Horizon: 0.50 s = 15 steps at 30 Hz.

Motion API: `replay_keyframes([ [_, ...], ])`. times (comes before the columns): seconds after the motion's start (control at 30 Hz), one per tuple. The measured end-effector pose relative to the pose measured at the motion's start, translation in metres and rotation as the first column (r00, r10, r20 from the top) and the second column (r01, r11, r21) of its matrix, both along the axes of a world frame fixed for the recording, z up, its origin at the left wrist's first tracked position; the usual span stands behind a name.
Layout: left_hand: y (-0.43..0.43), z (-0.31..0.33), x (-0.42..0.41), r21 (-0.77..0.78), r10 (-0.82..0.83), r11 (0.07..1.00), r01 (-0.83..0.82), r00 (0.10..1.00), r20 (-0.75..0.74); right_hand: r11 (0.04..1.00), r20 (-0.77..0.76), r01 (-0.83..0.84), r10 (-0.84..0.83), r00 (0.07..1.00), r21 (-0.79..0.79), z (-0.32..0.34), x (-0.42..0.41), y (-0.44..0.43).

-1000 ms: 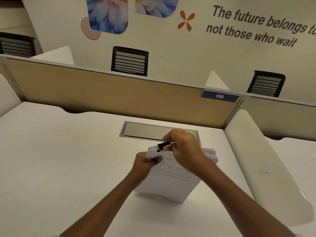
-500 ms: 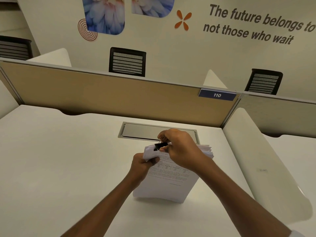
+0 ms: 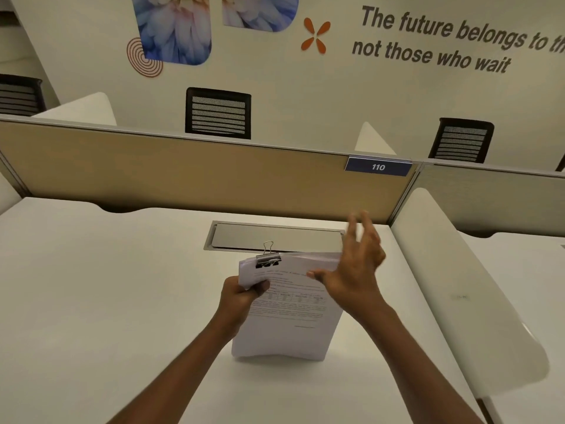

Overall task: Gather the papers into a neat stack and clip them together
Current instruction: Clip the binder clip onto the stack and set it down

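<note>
A thick stack of printed white papers [image 3: 287, 319] is held tilted above the white desk [image 3: 91, 301]. A black binder clip [image 3: 268, 259] with a silver wire handle standing up grips the stack's top left corner. My left hand [image 3: 241, 296] is shut on the stack's left edge just below the clip. My right hand [image 3: 354, 270] hovers at the stack's top right corner, fingers spread and blurred, thumb resting on the top sheet, holding nothing.
A grey metal cable hatch [image 3: 275, 237] lies in the desk just behind the papers. A tan partition [image 3: 183, 179] with a blue "110" tag [image 3: 378, 167] closes the far side. A white side divider [image 3: 458, 286] runs along the right. Black mesh chairs [image 3: 218, 114] stand beyond.
My right hand has let go of the binder clip and swung right to the stack's top right corner. The clip now sits on the papers with one handle up.
</note>
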<state>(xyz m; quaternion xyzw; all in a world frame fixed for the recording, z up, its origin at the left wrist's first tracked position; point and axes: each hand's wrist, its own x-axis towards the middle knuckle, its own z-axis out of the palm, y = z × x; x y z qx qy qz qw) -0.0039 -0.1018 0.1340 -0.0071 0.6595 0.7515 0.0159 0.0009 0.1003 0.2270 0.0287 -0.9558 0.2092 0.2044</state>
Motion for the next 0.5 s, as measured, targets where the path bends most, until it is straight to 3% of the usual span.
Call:
replay_keyframes([
  [0.07,-0.001,-0.002,0.0,0.01,0.001,1.0,-0.001,1.0,0.016,0.932,0.111,0.15,-0.12,0.987,-0.331,-0.025,0.0,0.017],
  [0.17,-0.001,-0.003,-0.001,0.003,0.0,1.0,0.0,0.999,0.038,0.647,0.287,0.137,0.131,0.949,-0.75,-0.062,0.008,0.034],
  [0.2,-0.001,-0.003,-0.001,0.004,-0.003,1.0,0.003,0.999,0.041,0.586,0.31,0.129,0.22,0.925,-0.8,-0.075,0.01,0.039],
  [0.27,0.001,-0.003,-0.002,0.015,-0.011,1.0,0.01,0.999,0.052,0.568,0.357,0.13,0.31,0.881,-0.813,-0.096,0.014,0.047],
  [0.5,0.012,0.0,-0.008,0.033,-0.026,0.999,0.022,0.995,0.096,0.488,0.358,0.169,0.325,0.875,-0.856,-0.108,0.018,0.052],
])
